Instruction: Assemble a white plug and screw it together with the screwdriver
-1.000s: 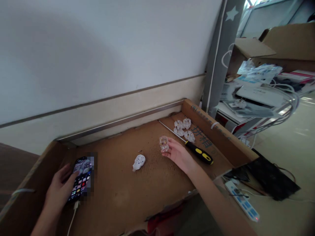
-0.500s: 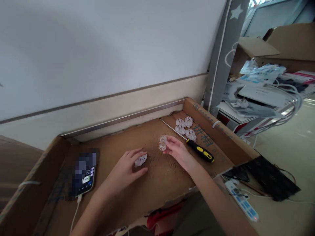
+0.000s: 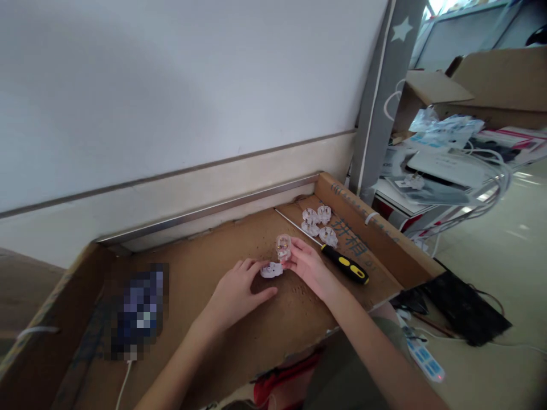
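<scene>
Between the fingertips of my right hand (image 3: pixel 308 266) is a clear plastic piece (image 3: pixel 282 246) with metal parts inside, held upright above the cardboard. A white plastic piece (image 3: pixel 272 270) sits just below and left of it, close against it. My left hand (image 3: pixel 243 293) is at the white piece's left side, fingertips at its edge and thumb stretched apart; whether it grips the piece is hard to tell. Several clear plastic pieces (image 3: pixel 328 236) lie together toward the back right. Beside them is a screwdriver (image 3: pixel 345 265) with a black and yellow handle, its shaft pointing back left.
The work surface is a shallow cardboard tray (image 3: pixel 205 262) with raised sides. A pixelated phone (image 3: pixel 139 310) with a white cable lies at the left. Right of the tray are a power strip (image 3: pixel 425 359), a black bag (image 3: pixel 470 307) and a cluttered table with a plastic bag (image 3: pixel 448 131).
My left hand and the white piece have moved right, up to the clear piece in my right hand. The camera view has shifted slightly.
</scene>
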The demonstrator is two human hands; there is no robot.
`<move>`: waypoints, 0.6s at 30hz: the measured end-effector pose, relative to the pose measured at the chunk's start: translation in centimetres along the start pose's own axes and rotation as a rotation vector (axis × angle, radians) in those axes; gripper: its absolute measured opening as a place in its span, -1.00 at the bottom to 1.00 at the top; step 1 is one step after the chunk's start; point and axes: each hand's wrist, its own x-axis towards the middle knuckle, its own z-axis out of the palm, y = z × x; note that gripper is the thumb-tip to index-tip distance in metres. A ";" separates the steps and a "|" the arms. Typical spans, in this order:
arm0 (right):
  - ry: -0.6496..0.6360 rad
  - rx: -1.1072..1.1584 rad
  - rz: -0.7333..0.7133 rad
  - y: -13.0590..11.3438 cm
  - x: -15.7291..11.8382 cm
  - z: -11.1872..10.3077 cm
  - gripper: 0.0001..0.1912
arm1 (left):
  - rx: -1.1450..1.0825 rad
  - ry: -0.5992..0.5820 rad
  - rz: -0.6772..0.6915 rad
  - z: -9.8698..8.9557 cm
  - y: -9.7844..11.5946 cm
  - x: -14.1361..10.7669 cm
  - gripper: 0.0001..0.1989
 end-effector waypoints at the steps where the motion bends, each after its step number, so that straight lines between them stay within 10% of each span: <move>1: 0.005 -0.023 -0.012 -0.1 0.0 0.0 -0.63 | 0.069 0.020 -0.014 0.1 0.5 0.5 -0.54; 18: 0.055 -0.920 -0.467 1.1 -1.1 0.9 -0.71 | -0.191 0.401 0.053 1.6 -1.1 1.0 -0.41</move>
